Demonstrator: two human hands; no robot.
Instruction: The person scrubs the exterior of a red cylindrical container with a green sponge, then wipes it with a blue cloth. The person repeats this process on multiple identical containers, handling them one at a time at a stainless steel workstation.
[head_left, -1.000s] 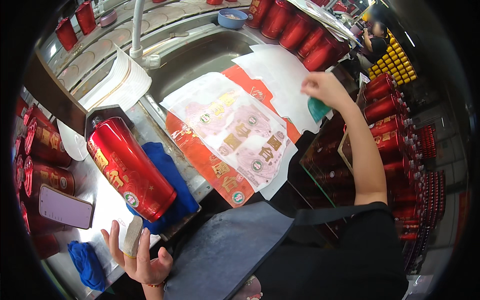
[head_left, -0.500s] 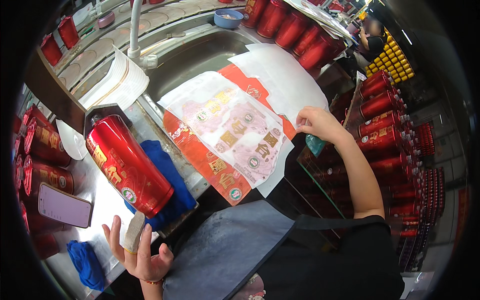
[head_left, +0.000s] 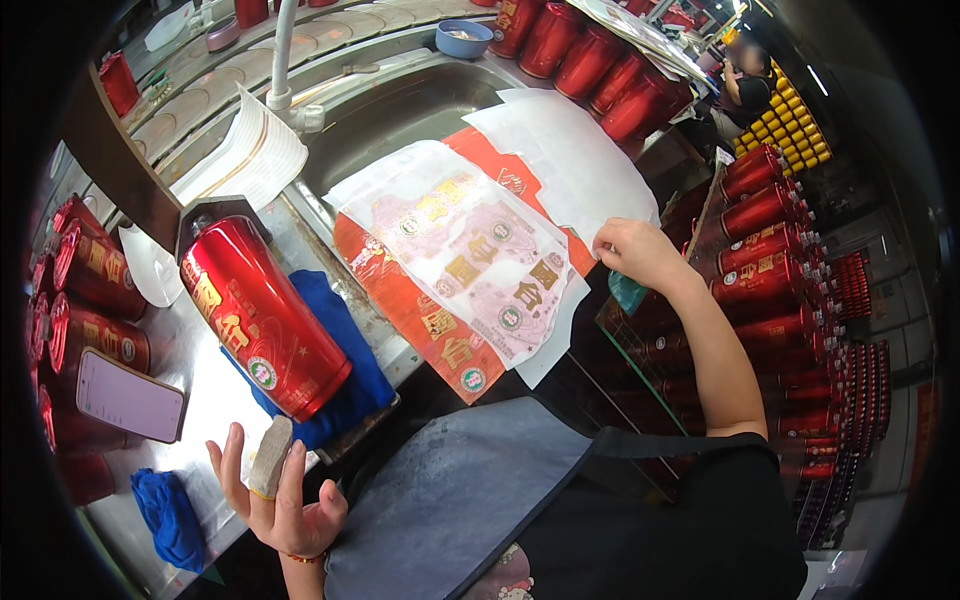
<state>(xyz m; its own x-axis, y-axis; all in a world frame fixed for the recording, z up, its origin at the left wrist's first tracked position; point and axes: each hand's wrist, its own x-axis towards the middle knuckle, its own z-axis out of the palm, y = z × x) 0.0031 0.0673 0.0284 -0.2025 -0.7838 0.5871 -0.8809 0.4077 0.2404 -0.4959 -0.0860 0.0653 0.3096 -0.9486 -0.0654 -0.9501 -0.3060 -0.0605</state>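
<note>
My right hand (head_left: 640, 254) is closed in a pinch at the right edge of a stack of decal sheets, by the red one's corner. The upper decal sheet (head_left: 470, 250) is whitish with pink shapes, gold characters and green round emblems; a red decal sheet (head_left: 430, 340) lies under it. A teal bit of material (head_left: 627, 290) shows below that hand. My left hand (head_left: 290, 500) is open, palm up, holding nothing, with a beige cloth finger cover (head_left: 270, 460) on one finger. Just beyond it, a shiny red bottle (head_left: 265, 315) lies tilted on a blue cloth (head_left: 350, 370).
A metal sink (head_left: 400, 120) with a white pipe (head_left: 284, 60) lies behind the sheets. White paper (head_left: 560, 150) sits at their far side. A phone (head_left: 130, 395) and another blue cloth (head_left: 168, 520) are at left. Racked red bottles (head_left: 760, 270) line the right; a person (head_left: 748, 85) sits far off.
The whole view has shifted slightly, so the bottle and sheets appear a little to the right. My right hand stays at the sheet edge, and my left hand remains open.
</note>
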